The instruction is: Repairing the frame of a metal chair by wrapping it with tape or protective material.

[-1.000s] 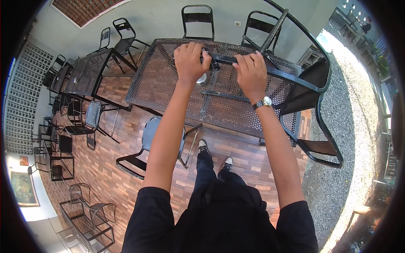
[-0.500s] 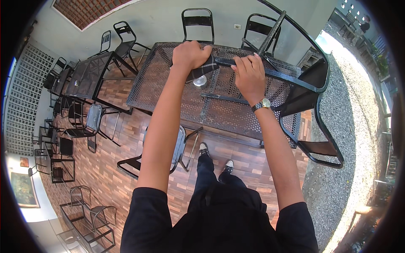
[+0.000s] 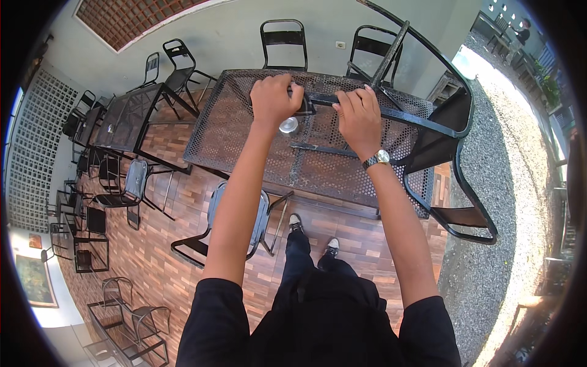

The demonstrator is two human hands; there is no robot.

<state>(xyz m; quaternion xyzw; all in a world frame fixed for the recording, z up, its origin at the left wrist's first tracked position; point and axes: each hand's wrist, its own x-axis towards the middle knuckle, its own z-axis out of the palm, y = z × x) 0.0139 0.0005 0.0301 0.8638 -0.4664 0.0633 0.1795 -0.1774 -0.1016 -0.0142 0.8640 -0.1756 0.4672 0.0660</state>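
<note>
A black metal chair point(image 3: 435, 144) lies tipped on its side on the right part of a perforated metal table point(image 3: 214, 131). Its legs point left and upward. My right hand point(image 3: 359, 121), with a watch at the wrist, is closed over one leg point(image 3: 397, 114). Near that leg's left end my left hand point(image 3: 275, 101) is a fist around a dark checked cloth point(image 3: 306, 109), mostly hidden beneath it. A small round, pale, shiny dish point(image 3: 288, 125) sits on the table just below the cloth.
Two black chairs point(image 3: 284, 43) stand beyond the table by the wall. A grey-seated chair point(image 3: 220, 208) is close to my left forearm. More tables point(image 3: 128, 116) and chairs fill the left side. Gravel point(image 3: 489, 183) borders the tiled floor point(image 3: 183, 244) on the right.
My left fist has turned a little and shifted slightly down, so less of the cloth shows. My right hand stays on the chair leg, and the view has tilted slightly.
</note>
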